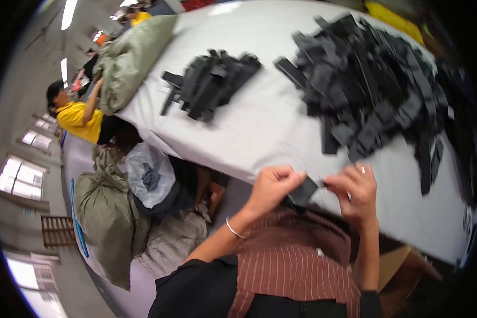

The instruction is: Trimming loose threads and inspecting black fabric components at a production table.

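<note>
Apron (291, 267), brown with pale stripes, covers the person's front; just past it, both hands meet at the table's near edge. The left hand (275, 184) is closed on a dark fabric piece (303, 193), thumb on top, which probably keeps it flat and steady while a corner stays exposed toward the other hand. The right hand (355, 195) is just beside that corner, thumb and fingertips drawn nearly together; whether they pinch a thin thread cannot be told, the spot being small and blurred.

Beyond, on the white-covered table (233, 146), a large heap of dark strips (363, 79) lies ahead to the right, seemingly within easy reach, and a smaller pile (209, 85) sits apart to its left, perhaps to keep two lots from mixing. Left of the table, a tied sack (108, 220) stands on the floor beside a clear plastic bag (161, 188). Farther off, a co-worker in yellow (79, 119) has a hand against a green sack (135, 63) on the table's edge, possibly to steady it.
</note>
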Demonstrator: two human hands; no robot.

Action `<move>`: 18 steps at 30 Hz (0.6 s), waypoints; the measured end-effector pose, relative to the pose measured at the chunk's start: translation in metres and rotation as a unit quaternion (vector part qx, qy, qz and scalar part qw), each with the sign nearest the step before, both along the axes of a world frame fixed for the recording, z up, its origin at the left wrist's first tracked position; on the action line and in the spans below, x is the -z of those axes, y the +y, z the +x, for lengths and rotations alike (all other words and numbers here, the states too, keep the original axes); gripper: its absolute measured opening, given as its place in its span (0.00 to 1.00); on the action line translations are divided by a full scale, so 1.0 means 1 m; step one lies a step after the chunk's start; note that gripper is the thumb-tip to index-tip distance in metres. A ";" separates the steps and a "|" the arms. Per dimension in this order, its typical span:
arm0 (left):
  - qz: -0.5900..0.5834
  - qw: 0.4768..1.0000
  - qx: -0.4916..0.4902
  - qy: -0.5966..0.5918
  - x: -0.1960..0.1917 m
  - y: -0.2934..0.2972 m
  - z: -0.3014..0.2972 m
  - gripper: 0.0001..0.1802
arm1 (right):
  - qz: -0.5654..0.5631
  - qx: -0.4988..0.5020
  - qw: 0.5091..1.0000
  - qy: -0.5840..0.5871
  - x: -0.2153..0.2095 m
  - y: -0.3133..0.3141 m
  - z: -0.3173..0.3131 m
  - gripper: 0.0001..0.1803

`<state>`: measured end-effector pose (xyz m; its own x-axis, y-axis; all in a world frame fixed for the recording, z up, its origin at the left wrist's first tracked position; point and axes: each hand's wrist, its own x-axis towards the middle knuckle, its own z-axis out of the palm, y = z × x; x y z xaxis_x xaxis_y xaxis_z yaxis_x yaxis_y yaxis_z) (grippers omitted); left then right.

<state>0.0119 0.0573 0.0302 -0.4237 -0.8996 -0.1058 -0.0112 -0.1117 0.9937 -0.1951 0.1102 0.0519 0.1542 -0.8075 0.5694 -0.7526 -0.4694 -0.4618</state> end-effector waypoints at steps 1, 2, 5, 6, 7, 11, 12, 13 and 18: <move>0.006 1.000 -0.011 0.003 -0.003 0.000 0.002 0.20 | -0.013 0.000 1.000 -0.003 0.000 -0.002 0.002 0.08; 0.013 1.000 -0.022 0.005 -0.008 0.003 0.003 0.20 | -0.020 -0.007 1.000 -0.018 -0.002 -0.003 0.004 0.09; 0.010 0.999 -0.034 0.015 -0.012 -0.001 0.003 0.19 | 0.001 -0.007 0.999 -0.044 0.000 -0.008 0.006 0.12; 0.012 0.999 -0.042 0.022 -0.011 -0.001 0.001 0.18 | 0.007 -0.002 0.998 -0.060 0.004 -0.008 0.006 0.13; 0.021 0.998 -0.050 0.025 -0.007 -0.001 0.002 0.18 | 0.011 0.006 0.998 -0.060 0.007 -0.007 0.007 0.13; 0.011 0.997 -0.060 0.045 -0.003 -0.002 0.000 0.18 | 0.025 0.033 0.993 -0.108 0.016 -0.005 0.012 0.13; 0.011 0.997 -0.059 0.046 -0.005 -0.001 -0.001 0.18 | 0.029 0.037 0.990 -0.130 0.017 -0.004 0.013 0.13; 0.018 0.996 -0.063 0.054 -0.007 0.001 -0.002 0.17 | 0.029 0.037 0.990 -0.131 0.018 -0.003 0.015 0.13; 0.031 0.995 -0.059 0.076 -0.007 0.005 -0.001 0.17 | 0.161 -0.031 0.895 -0.414 0.028 0.004 0.023 0.11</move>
<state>0.0113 0.0618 0.0372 -0.3301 -0.9381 -0.1047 0.1559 -0.1636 0.9741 -0.1721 0.1138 0.0242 -0.1634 -0.9547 0.2488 -0.0673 -0.2408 -0.9682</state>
